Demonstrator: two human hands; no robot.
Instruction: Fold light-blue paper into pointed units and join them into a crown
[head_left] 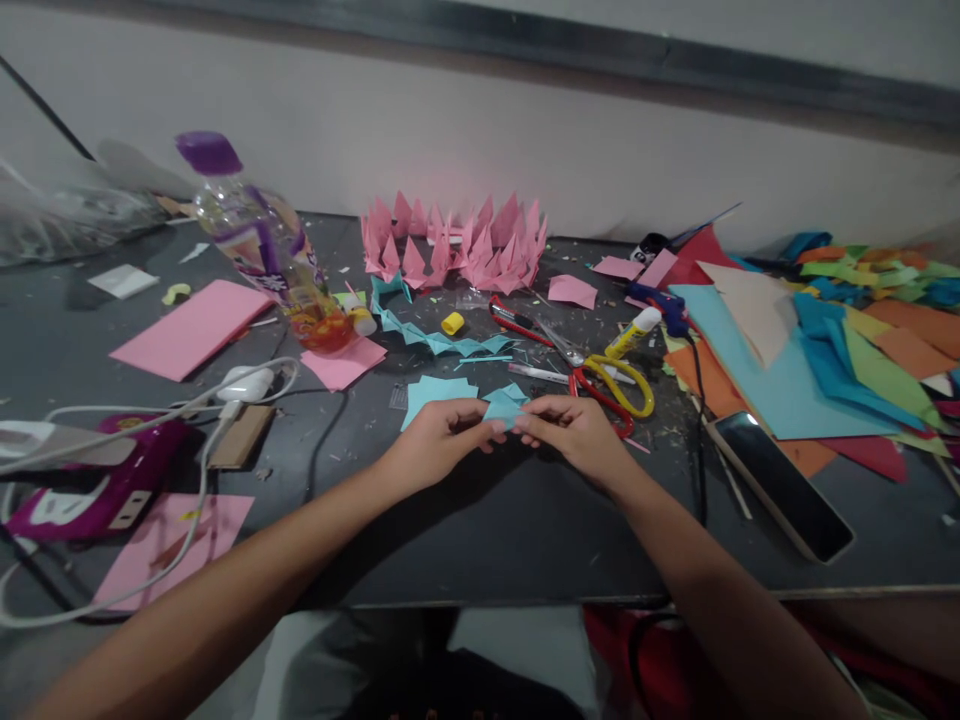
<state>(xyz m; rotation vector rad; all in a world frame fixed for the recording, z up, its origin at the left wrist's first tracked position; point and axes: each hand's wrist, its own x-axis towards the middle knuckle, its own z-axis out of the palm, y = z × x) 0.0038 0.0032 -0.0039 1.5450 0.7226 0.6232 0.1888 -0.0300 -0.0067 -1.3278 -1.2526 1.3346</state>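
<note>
A small piece of folded light-blue paper [505, 406] is pinched between both hands above the front half of the table. My left hand [442, 435] closes its thumb and fingers on the paper's left edge. On the right edge, the fingertips of my right hand [574, 432] grip it the same way. Light-blue paper sheets [439, 392] lie just behind my left hand. Beyond them a zigzag strip of folded light-blue paper [435, 342] curves across the table. Scissors with red and yellow handles [619, 385] rest behind my right hand.
A pink folded-paper ring [457, 245] stands by the wall. A drink bottle [262, 250] is at left, near a purple power strip [105, 480] with cables. To the right are a glue stick [634, 333], a glue gun [664, 305], a phone [780, 485] and coloured paper [795, 390].
</note>
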